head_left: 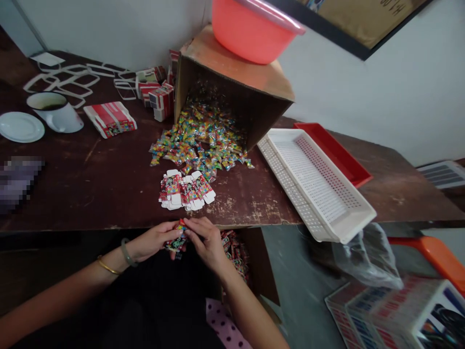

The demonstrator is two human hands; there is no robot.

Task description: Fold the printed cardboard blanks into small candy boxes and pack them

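Observation:
Just below the table's front edge, my left hand [156, 241] is closed around a small printed candy box [176, 241] in red, black and mixed colours. My right hand [208, 241] is closed at the same box, with its fingers at the top end; whether they also hold a candy packet is too small to tell. Flattened printed cartons [187, 190] lie in overlapping stacks on the table right in front of my hands. Behind these, clear packets of coloured candy [203, 145] spill out of a cardboard box [236, 77] lying on its side.
A pink basin [254, 31] sits on the cardboard box. Right of it are a white perforated basket [319, 182] and a red tray [337, 152]. Bundled cartons [111, 118], a mug [54, 111] and a lid [22, 127] stand left. Below my right forearm, an open carton [238, 254] holds many filled boxes.

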